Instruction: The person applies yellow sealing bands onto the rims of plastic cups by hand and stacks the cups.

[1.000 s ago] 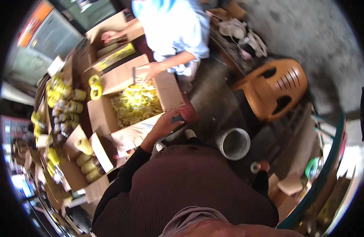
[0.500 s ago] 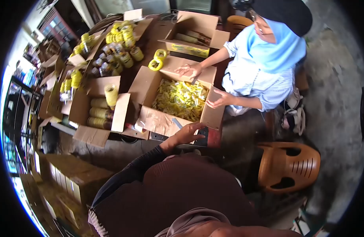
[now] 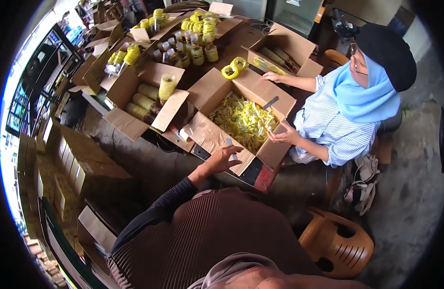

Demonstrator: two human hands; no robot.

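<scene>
My left hand [image 3: 221,161] is over the near flap of an open cardboard box [image 3: 212,132], fingers apart and slightly curved, with nothing visible in them. Whether the fingertips touch the flap, I cannot tell. A strip of grey tape [image 3: 230,143] on that flap lies right by the fingers. Inside the box is a heap of small yellow packets or wrappers [image 3: 243,118]. Across the box, a co-worker [image 3: 345,108] has one hand [image 3: 272,77] on the far flap and the other hand [image 3: 285,135] open above the right side. My right hand does not show.
Left of the box stands another carton [image 3: 121,98] with yellow-wrapped rolls or stacked jars. Several lidded jars [image 3: 195,53] and two yellow rings [image 3: 230,71] sit behind. An orange plastic chair [image 3: 337,243] stands at lower right. Stacked cartons [image 3: 82,164] are on my left.
The view has swung, so everything sits further right and the table looks more tilted. My left hand has shifted onto the near flap beside the tape. The co-worker's far hand has moved back along the box.
</scene>
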